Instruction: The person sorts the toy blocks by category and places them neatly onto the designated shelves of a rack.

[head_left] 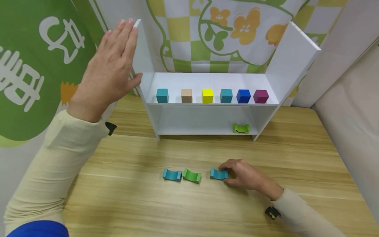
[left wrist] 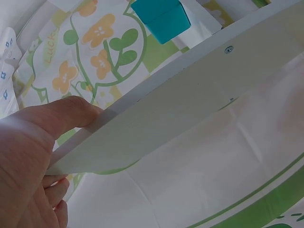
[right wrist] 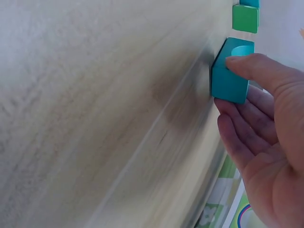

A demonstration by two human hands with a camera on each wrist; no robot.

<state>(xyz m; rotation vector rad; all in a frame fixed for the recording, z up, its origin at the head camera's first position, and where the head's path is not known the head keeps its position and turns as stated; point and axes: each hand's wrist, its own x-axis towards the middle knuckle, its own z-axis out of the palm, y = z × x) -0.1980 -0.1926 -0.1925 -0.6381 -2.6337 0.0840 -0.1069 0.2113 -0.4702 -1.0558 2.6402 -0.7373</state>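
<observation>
My left hand point(head_left: 109, 67) holds the left side panel of a small white shelf point(head_left: 209, 79), fingers stretched along its outside. The left wrist view has the panel point(left wrist: 156, 114) between thumb and fingers. On the wooden table in front, my right hand point(head_left: 245, 176) pinches the right end of a blue block point(head_left: 218, 174) with a scooped top. Thumb and fingertips lie on opposite sides of this block point(right wrist: 230, 78) in the right wrist view. Left of it are a similar green block point(head_left: 191, 176) and another blue block point(head_left: 172, 175).
Along the upper board stand several cubes: teal point(head_left: 162, 95), tan point(head_left: 186, 96), yellow point(head_left: 207, 96), a second teal one, dark blue point(head_left: 243, 96) and maroon point(head_left: 261, 96). A green curved block point(head_left: 241, 128) with a smile line sits at the lower right. A patterned cloth point(head_left: 183, 33) hangs behind.
</observation>
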